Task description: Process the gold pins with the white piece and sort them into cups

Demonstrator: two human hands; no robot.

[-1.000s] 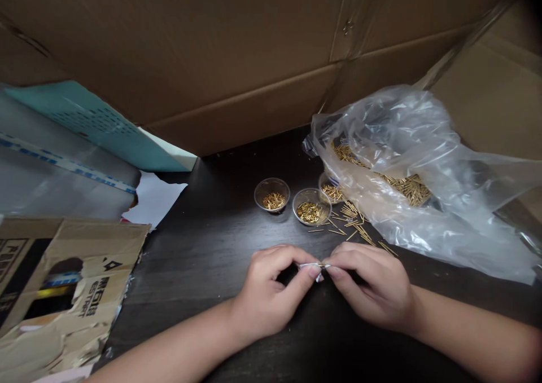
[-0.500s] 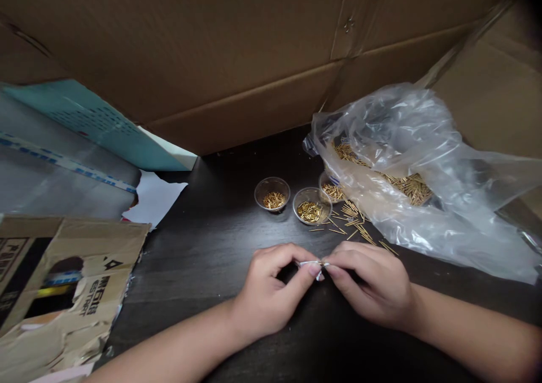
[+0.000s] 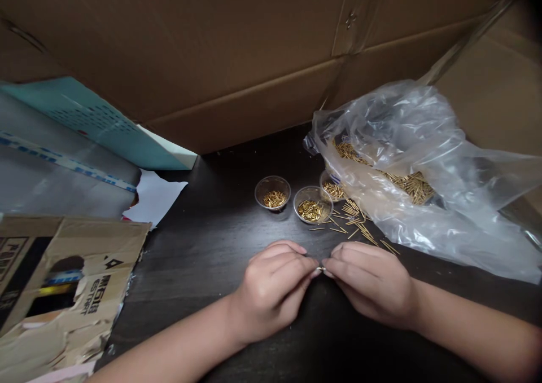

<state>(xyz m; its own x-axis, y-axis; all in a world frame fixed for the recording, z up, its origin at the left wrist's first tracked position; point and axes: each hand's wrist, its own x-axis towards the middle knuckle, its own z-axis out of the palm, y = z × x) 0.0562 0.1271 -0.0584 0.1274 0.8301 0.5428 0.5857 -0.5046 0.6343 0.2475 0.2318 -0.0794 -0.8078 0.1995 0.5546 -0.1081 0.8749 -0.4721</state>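
My left hand (image 3: 275, 287) and my right hand (image 3: 372, 284) meet fingertip to fingertip above the dark table. Thumb and fingers of both are closed in a pinch on a small shiny metal pin (image 3: 320, 268), mostly hidden by the fingertips. Just beyond the hands, loose long brass pins (image 3: 364, 232) lie scattered. Behind them stand a clear plastic cup (image 3: 313, 205) of short brass pieces and a second cup (image 3: 273, 193) to its left. A third cup (image 3: 332, 186) is partly covered by a plastic bag.
The crumpled clear plastic bag (image 3: 427, 146) with many brass pins spreads over the right side. Cardboard walls (image 3: 245, 112) close off the back and right. At left are a torn cardboard box (image 3: 122, 247), a grey package (image 3: 63, 174) and white paper (image 3: 158, 197) on the dark table (image 3: 190, 259).
The left fingers have closed up, thumb tucked lower, and the white scrap seen at its fingertips is out of sight. The right hand has barely shifted.
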